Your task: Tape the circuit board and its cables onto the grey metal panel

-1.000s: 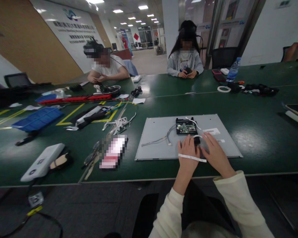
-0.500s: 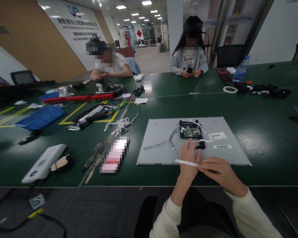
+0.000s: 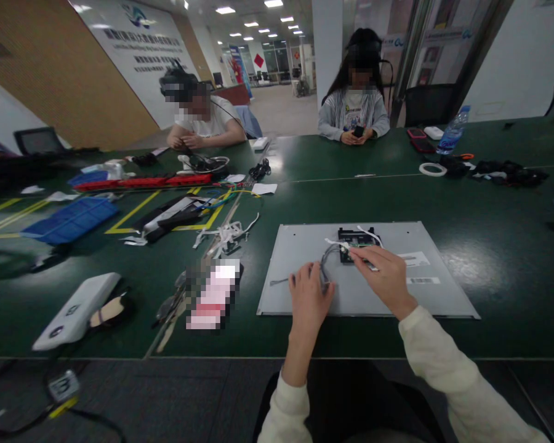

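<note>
A flat grey metal panel [image 3: 286, 246] lies on the table in front of me, with a black-framed circuit board [image 3: 346, 237] on its upper middle part. Grey cables [image 3: 327, 261] run from the board to the left. My right hand [image 3: 381, 271] pinches a thin white strip [image 3: 336, 243] over the board, hiding part of it. Beside the cables, my left hand [image 3: 309, 298] is low over the panel's front part, fingers spread; whether it touches a cable is hard to see. Another white strip [image 3: 369, 234] lies at the board's upper right edge.
Left of the panel lie a pile of white strips [image 3: 228, 237], a phone [image 3: 215, 295] and a white power bank [image 3: 78, 311]. A blue tray [image 3: 71, 218] stands farther left. A bottle [image 3: 453, 132] and a tape roll [image 3: 433, 169] are at the back right. Two people sit opposite.
My right hand has moved up and left with the white strip, now over the board. My left hand has shifted left and down from the board towards the cables.
</note>
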Demonstrator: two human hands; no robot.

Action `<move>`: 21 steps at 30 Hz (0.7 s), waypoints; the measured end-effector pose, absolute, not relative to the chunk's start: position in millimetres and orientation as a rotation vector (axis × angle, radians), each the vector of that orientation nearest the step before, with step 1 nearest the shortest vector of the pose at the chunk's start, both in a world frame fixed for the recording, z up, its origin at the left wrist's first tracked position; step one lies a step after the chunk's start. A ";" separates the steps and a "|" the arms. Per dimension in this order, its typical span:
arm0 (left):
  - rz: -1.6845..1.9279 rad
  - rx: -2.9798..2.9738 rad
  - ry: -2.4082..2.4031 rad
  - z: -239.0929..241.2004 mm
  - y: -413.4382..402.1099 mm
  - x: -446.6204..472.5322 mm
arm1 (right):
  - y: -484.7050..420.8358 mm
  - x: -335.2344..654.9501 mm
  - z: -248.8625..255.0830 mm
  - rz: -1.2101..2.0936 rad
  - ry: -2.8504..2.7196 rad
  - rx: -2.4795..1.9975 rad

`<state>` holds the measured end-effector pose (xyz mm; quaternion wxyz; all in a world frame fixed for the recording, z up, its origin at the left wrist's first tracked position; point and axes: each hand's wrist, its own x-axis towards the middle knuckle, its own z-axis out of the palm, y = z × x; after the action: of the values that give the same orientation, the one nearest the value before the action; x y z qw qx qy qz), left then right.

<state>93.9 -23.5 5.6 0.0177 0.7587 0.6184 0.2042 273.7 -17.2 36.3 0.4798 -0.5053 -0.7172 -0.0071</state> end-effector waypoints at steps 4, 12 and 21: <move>0.637 2.386 1.884 3.8 -21.3 91.2 | 2.2 251.9 21.0 -0.104 -1.981 -1.347; 0.701 2.391 1.846 -1.0 -19.1 89.5 | -1.9 238.7 -0.8 -0.199 -2.353 -1.448; 0.742 2.394 1.759 -0.2 -16.9 87.4 | -5.5 229.6 -6.2 -0.176 -2.436 -1.465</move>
<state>87.4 -16.9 -0.2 0.0396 0.7812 0.5740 0.2421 229.6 -5.5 -6.2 0.1460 -0.5090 -0.8461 -0.0610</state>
